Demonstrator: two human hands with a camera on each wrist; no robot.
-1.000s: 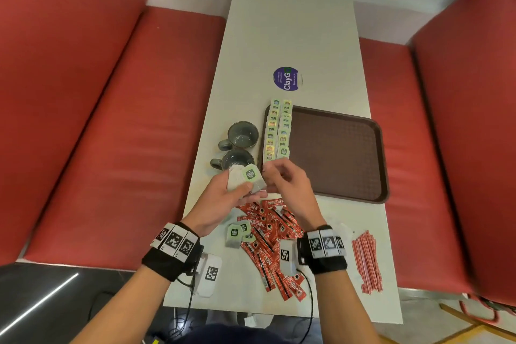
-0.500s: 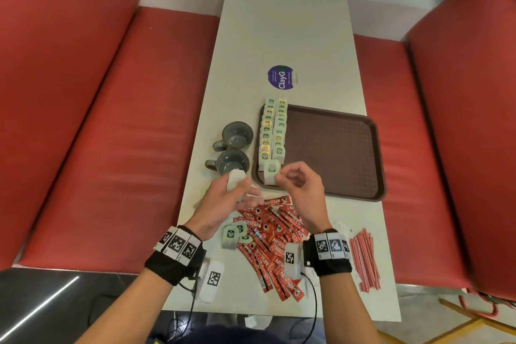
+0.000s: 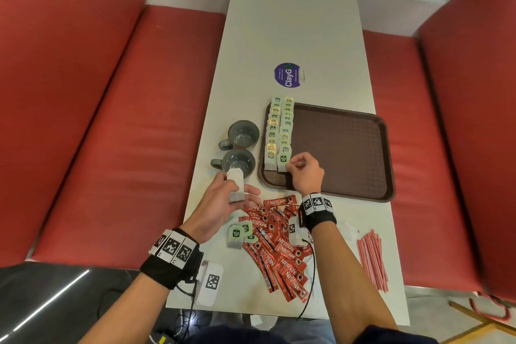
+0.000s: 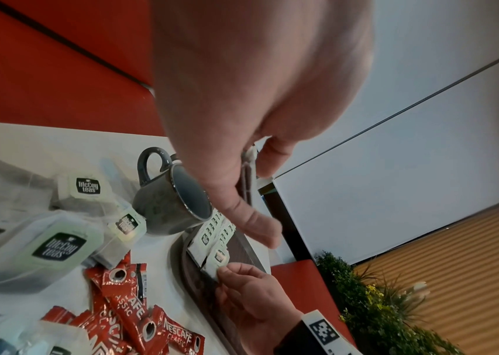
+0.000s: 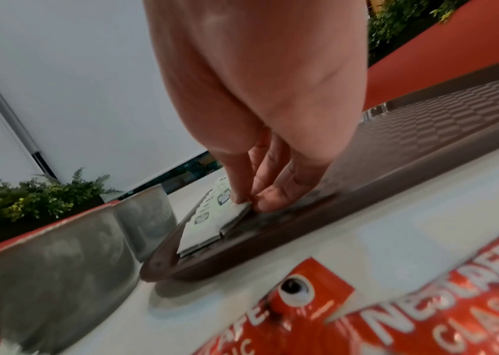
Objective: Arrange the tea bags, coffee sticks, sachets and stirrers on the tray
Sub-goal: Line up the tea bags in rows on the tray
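A brown tray (image 3: 349,148) lies on the white table, with two rows of tea bags (image 3: 279,126) along its left edge. My right hand (image 3: 290,166) pinches the corner of the nearest tea bag (image 3: 283,160) in the right row, which lies on the tray; the right wrist view shows the pinched tea bag (image 5: 229,213) close up. My left hand (image 3: 231,193) holds a small stack of tea bags (image 3: 236,184) above the table, left of the tray. Red coffee sticks (image 3: 279,248) lie heaped near me, beside loose tea bags (image 3: 240,233). Red stirrers (image 3: 372,260) lie at the right.
Two grey cups (image 3: 243,134) (image 3: 237,162) stand just left of the tray, close to my left hand. A round purple sticker (image 3: 287,75) sits beyond the tray. Red bench seats (image 3: 125,134) flank the table. Most of the tray's floor is bare.
My right hand took a tea bag from the stack in my left hand and carried it onto the tray, to the near end of the right row. The left hand barely moved.
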